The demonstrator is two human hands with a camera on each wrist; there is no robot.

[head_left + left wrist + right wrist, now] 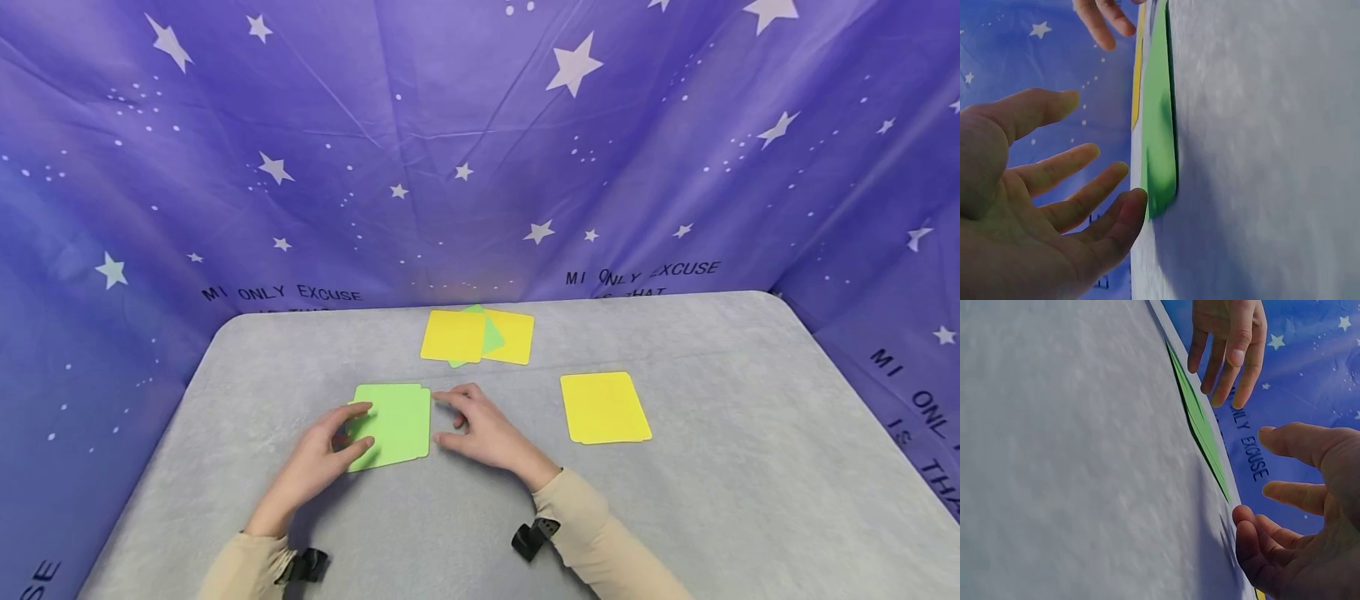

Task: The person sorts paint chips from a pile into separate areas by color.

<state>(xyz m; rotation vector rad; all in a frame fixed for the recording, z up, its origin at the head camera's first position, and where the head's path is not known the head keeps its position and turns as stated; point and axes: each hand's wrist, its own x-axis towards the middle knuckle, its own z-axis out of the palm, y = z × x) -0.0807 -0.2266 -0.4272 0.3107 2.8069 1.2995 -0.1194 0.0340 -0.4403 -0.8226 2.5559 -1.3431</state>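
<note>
A stack of green square cards (397, 425) lies on the table in the head view, its edges slightly uneven. My left hand (321, 450) is over the stack's left side, fingers spread and loosely bent. In the left wrist view, the left hand (1054, 194) grips nothing, and its little finger is close to the cards' edge. Just off the stack's right edge is my right hand (487, 429), thumb and fingers apart. The right wrist view shows the right hand (1304, 525) holding nothing, with the green cards (1200, 428) beyond its fingertips.
A yellow card stack (606, 408) lies on the right of the grey table (720, 500). Toward the back, two yellow cards (452, 336) overlap a green card (492, 337). A purple star-printed curtain (480, 125) hangs behind the table and along both sides.
</note>
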